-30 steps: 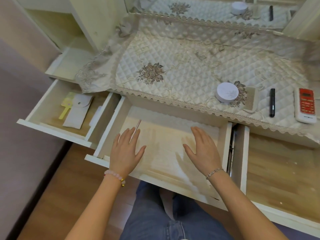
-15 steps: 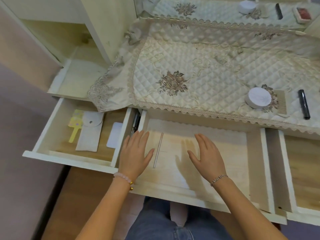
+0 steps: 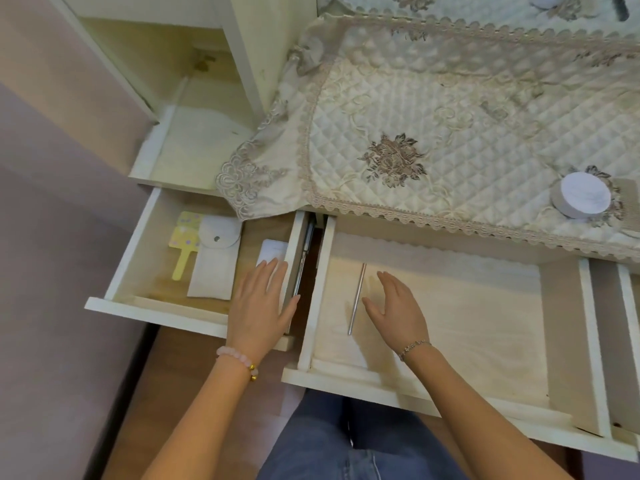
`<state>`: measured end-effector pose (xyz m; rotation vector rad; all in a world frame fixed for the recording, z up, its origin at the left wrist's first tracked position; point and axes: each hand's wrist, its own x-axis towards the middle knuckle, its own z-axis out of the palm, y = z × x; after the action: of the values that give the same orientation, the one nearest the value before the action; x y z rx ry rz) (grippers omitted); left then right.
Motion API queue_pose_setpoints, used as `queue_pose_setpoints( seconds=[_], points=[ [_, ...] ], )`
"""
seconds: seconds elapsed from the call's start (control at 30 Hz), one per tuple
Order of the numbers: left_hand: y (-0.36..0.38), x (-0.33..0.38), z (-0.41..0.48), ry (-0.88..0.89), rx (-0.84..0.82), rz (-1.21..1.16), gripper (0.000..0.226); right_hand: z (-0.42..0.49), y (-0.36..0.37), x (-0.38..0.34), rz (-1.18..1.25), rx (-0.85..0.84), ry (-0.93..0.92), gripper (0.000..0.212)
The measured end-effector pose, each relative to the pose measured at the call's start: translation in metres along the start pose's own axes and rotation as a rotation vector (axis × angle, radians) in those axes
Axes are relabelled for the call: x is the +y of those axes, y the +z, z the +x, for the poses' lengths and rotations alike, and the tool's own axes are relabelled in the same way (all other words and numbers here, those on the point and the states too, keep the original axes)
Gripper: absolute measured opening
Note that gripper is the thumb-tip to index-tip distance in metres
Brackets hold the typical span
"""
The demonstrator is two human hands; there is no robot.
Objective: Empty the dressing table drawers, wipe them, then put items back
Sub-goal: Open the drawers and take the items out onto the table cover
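Two dressing table drawers stand pulled out. The left drawer (image 3: 124, 265) holds a yellow paddle-shaped item (image 3: 183, 251), a white fabric pouch (image 3: 214, 265) and a white card (image 3: 272, 252). My left hand (image 3: 261, 306) hovers flat and empty over that drawer's right wall, its fingertips over the card. The middle drawer (image 3: 346, 377) has a pale liner and a thin silver stick (image 3: 356, 299) lying lengthwise near its left side. My right hand (image 3: 396, 308) is spread flat just right of the stick, holding nothing.
A quilted lace-edged cloth (image 3: 450, 116) covers the tabletop and hangs over the left drawer's back. A round white tin (image 3: 581, 195) sits on it at the right. An open shelf (image 3: 194, 147) lies behind the left drawer. A third drawer's edge (image 3: 627, 341) shows far right. My knees are below.
My view has swung left. My left hand moved out of the middle drawer to the left drawer's right side. My right hand shifted left, close to the silver stick.
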<state>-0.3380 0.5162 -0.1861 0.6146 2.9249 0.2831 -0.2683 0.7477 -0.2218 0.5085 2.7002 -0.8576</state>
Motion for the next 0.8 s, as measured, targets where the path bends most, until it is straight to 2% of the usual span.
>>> queue_pose_setpoints(
  seconds=[0.1,0.2,0.37,0.5,0.67,0.8],
  points=[
    [0.004,-0.003,-0.005,-0.030,-0.004,-0.002,0.058,0.012,0.019,-0.009,0.108,-0.043,0.098,0.060],
    [0.007,-0.007,-0.010,-0.061,-0.004,-0.007,0.058,0.025,0.036,-0.013,0.103,-0.044,0.183,0.053],
    [0.011,-0.014,-0.021,-0.088,0.026,-0.002,0.056,0.041,0.053,-0.012,0.109,0.033,0.363,0.028],
    [0.014,-0.013,-0.029,-0.112,0.071,-0.025,0.057,0.048,0.055,-0.013,0.126,0.038,0.421,0.014],
    [0.015,-0.014,-0.031,-0.157,0.070,-0.065,0.056,0.048,0.048,-0.011,0.111,0.021,0.421,0.015],
    [0.012,-0.015,-0.035,-0.187,0.076,-0.076,0.055,0.046,0.036,-0.011,0.222,-0.035,0.450,0.016]
  ],
)
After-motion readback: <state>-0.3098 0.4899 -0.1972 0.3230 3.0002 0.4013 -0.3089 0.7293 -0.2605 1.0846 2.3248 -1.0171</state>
